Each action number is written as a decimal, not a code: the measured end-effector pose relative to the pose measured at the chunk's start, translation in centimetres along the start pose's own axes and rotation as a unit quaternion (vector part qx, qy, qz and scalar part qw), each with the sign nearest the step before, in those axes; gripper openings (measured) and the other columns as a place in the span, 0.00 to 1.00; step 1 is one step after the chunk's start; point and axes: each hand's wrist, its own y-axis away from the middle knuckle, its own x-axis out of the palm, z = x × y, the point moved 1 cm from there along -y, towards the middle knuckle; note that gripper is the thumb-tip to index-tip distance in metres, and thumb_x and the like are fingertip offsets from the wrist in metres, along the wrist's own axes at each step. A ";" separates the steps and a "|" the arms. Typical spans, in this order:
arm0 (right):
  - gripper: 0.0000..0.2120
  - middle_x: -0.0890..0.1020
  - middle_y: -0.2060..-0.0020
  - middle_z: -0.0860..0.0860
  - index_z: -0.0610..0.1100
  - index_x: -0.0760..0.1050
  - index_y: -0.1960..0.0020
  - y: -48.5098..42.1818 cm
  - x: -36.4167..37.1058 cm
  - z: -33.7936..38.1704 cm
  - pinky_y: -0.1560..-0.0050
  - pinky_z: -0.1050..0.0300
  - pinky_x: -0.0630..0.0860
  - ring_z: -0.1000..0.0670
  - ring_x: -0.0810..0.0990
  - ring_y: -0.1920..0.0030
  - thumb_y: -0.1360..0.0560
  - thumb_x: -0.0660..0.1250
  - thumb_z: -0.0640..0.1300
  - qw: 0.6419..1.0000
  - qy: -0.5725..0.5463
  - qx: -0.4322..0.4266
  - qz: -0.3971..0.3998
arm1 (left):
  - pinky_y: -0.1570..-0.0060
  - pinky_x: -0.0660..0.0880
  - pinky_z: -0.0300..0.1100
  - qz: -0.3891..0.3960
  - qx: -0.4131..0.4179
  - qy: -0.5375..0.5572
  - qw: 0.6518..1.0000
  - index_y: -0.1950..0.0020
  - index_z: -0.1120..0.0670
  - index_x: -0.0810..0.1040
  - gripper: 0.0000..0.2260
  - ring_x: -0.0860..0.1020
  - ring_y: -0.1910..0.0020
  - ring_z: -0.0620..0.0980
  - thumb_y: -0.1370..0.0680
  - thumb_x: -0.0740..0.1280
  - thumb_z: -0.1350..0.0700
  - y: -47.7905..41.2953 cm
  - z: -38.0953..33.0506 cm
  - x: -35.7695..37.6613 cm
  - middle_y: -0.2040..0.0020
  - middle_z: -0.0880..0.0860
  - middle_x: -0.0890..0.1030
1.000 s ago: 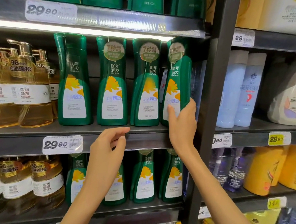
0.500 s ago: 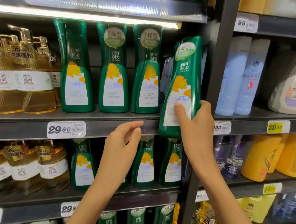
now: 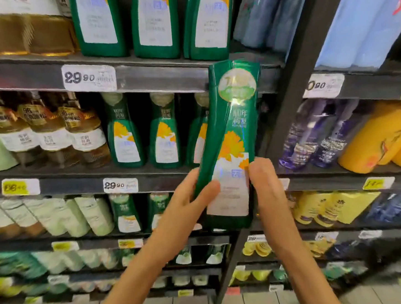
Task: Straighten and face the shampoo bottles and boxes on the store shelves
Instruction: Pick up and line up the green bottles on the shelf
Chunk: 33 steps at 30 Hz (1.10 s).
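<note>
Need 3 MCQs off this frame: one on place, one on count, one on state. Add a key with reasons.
1. Where is the held bottle?
A. in a basket
B. in the air before the shelves
C. on the floor

2. How many green bottles front the top shelf in view?
A. one
B. three
C. six

3. How is the held bottle gripped?
A. by both hands
B. by one hand
C. by none, it stands free

Key:
1 B, it overlaps two shelf edges and rests on neither.
2 B, three green bases stand side by side.
3 A, the left hand and the right hand curl round its lower sides.
</note>
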 end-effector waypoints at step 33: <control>0.16 0.83 0.50 0.47 0.40 0.73 0.37 -3.1 2.7 -4.2 0.50 0.56 0.80 0.50 0.83 0.52 0.22 0.60 0.45 0.943 -0.155 0.215 0.204 | 0.51 0.77 0.37 0.064 -0.212 0.078 0.972 0.37 0.48 0.71 0.20 0.80 0.44 0.47 0.29 0.70 0.54 4.0 5.6 -4.1 0.43 0.48 0.81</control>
